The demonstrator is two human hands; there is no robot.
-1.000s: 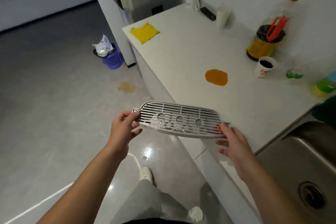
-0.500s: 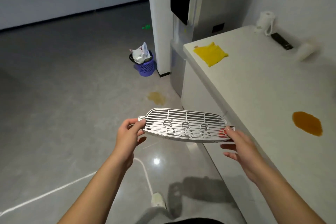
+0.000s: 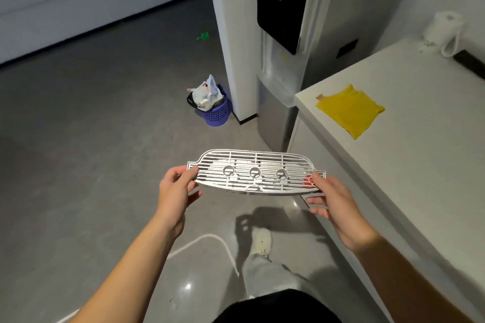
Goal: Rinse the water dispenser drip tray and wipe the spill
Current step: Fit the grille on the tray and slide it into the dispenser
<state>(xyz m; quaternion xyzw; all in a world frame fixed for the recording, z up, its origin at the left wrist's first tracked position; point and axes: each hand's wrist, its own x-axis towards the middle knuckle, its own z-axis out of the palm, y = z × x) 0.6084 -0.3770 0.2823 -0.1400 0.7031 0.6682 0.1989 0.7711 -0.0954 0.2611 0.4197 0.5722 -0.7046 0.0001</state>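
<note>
I hold a silver slotted drip tray [image 3: 256,173] level in front of me, above the grey floor. My left hand [image 3: 174,191] grips its left end tab and my right hand [image 3: 329,200] grips its right end, beside a small red mark. The water dispenser [image 3: 286,47], silver with a black touch panel, stands straight ahead with its tray recess bare. A yellow cloth [image 3: 350,110] lies on the white counter [image 3: 420,155] to my right.
A purple waste basket [image 3: 214,107] with bags stands left of the dispenser. A white paper roll [image 3: 441,31] sits at the counter's far end. A white line crosses the floor near my shoe [image 3: 261,240].
My view has swung left, away from the sink and the orange spill on the counter, toward the dispenser, which now looms closer. Both hands keep holding the drip tray level.
</note>
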